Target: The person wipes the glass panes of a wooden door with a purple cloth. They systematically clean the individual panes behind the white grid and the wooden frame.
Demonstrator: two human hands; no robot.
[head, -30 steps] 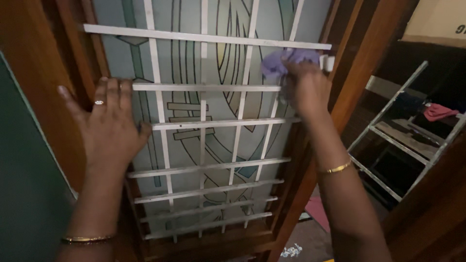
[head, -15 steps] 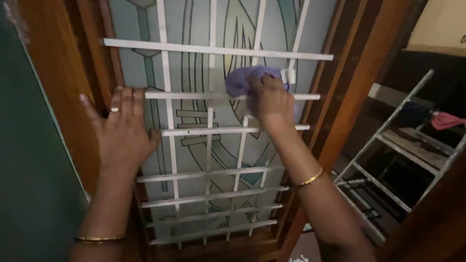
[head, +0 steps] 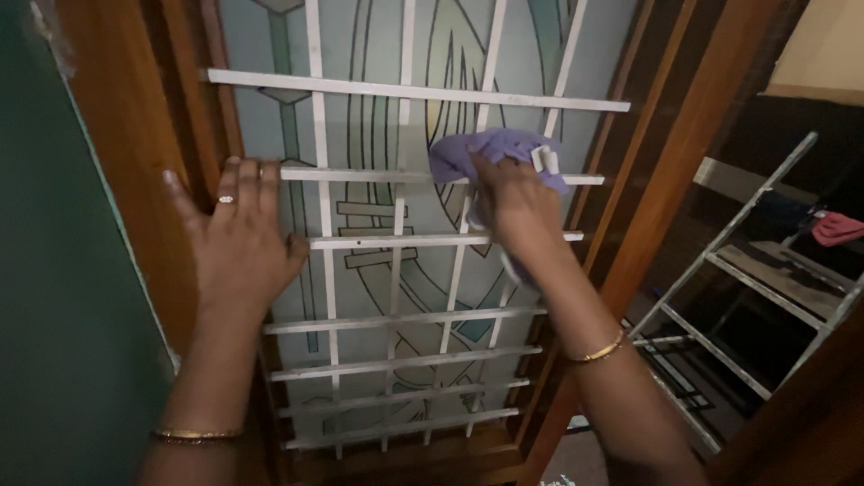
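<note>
A window with patterned frosted glass (head: 378, 135) stands before me, covered by a white metal grille (head: 405, 241) in a brown wooden frame (head: 657, 171). My right hand (head: 513, 202) presses a purple cloth (head: 490, 148) against a horizontal bar of the grille, near its right side. My left hand (head: 238, 238) lies flat with fingers spread on the grille's left edge and the wooden frame; it wears a ring and holds nothing.
A green wall (head: 63, 297) fills the left side. To the right, behind the frame, a second white grille panel (head: 765, 270) leans open, with a pink cloth (head: 837, 227) beyond it. A small white latch (head: 546, 159) sticks out by the purple cloth.
My right hand has slid the cloth down from the top right corner to the second bar and slightly left, then a little right again. The left hand stays pressed in place.
</note>
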